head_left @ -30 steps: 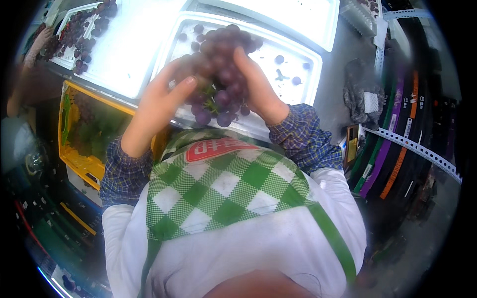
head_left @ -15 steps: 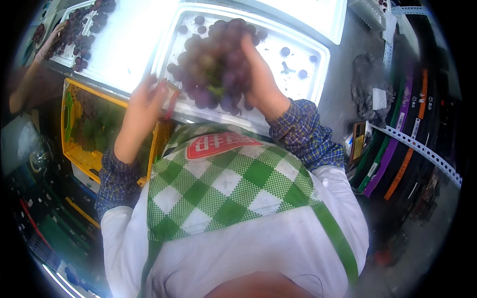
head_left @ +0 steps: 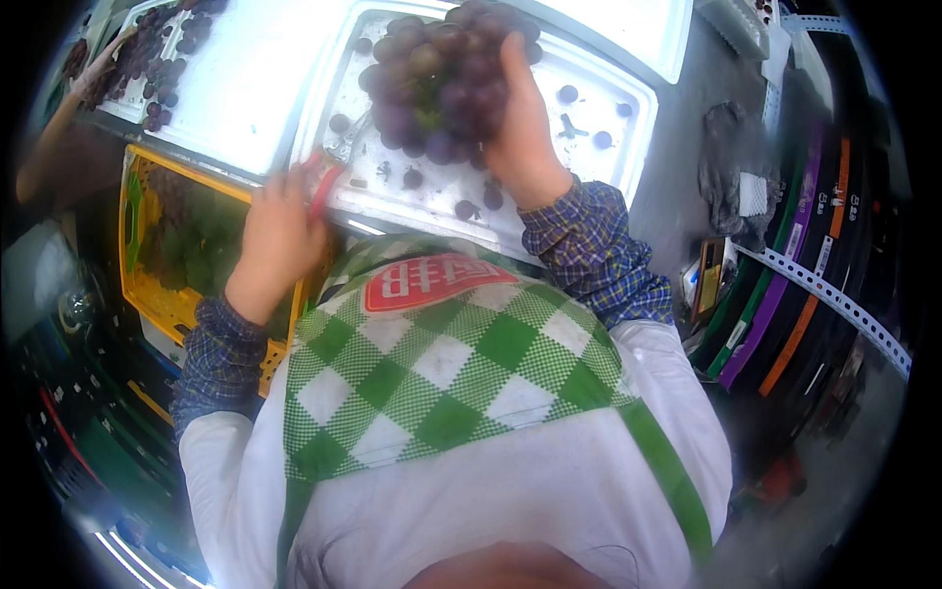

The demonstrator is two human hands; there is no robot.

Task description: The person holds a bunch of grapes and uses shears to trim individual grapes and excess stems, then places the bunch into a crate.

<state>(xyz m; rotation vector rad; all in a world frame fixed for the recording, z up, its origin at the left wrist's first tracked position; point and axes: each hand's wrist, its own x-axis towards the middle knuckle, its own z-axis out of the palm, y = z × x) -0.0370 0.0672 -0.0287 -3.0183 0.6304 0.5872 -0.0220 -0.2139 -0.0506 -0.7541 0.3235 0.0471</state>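
Observation:
My right hand (head_left: 533, 128) is closed on a large bunch of dark purple grapes (head_left: 446, 83), lifted over a white foam tray (head_left: 628, 177). Its thumb lies along the right side of the bunch; the other fingers are hidden behind the fruit. Green stem shows at the middle of the cluster. My left hand (head_left: 280, 231) is closed around red-handled scissors (head_left: 324, 187) at the tray's near left corner, apart from the grapes. The blades are hard to make out. Loose grapes (head_left: 412, 179) and bits of stem lie in the tray.
A yellow crate (head_left: 162, 312) with grapes and leaves stands at the left. Another person's hand (head_left: 96, 74) touches bunches at the far left. Dark plastic (head_left: 726, 187) and a perforated metal rail (head_left: 834, 304) are on the right, beside stacked crates.
The grape bunch has moved up and slightly right with my right hand, uncovering loose grapes near the tray's front. My left hand with the scissors has drawn slightly left and away from the bunch.

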